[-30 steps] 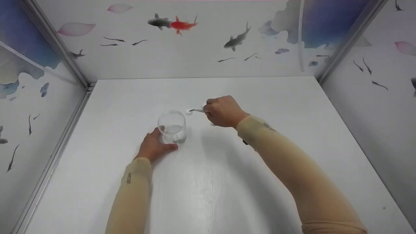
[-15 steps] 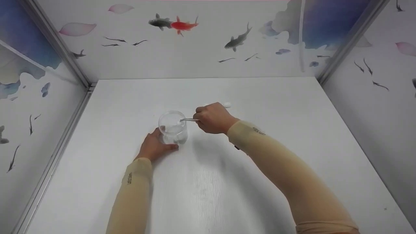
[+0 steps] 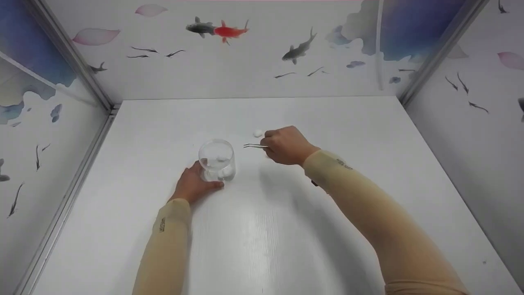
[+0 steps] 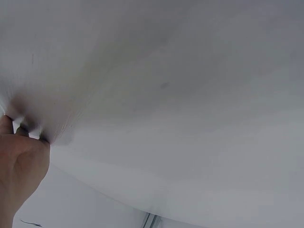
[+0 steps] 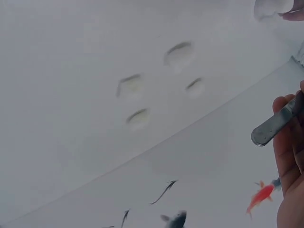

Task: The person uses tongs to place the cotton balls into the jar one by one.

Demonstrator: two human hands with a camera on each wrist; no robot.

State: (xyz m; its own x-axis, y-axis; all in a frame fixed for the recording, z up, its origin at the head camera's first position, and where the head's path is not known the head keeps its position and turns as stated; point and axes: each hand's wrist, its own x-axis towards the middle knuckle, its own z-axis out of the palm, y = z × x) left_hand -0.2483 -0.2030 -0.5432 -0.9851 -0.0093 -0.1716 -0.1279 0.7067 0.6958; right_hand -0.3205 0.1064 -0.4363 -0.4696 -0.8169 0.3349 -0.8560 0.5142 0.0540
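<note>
My left hand (image 3: 193, 183) holds a clear cup (image 3: 216, 146) by its lower side on the white table, thumb at the front and fingers round the left. Several soft white lumps that look like cotton balls (image 3: 226, 172) lie inside it. Right of the cup, my right hand (image 3: 287, 144) grips metal tweezers (image 3: 254, 146). Their tips point left, slightly apart, with nothing seen between them. Just beyond that hand sits a white cotton ball (image 3: 257, 133). In the right wrist view several cotton balls (image 5: 180, 54) lie on the table, and the tweezers' rounded end (image 5: 267, 133) sticks out of the hand.
The white table (image 3: 245, 246) meets a back wall (image 3: 245, 78) printed with fish. Printed side walls (image 3: 462, 135) with metal corner posts stand left and right.
The tweezers went from a cotton ball on the table to over the cup, then back right. That ball is gone from its spot, and more white shows in the cup. My left hand stays put.
</note>
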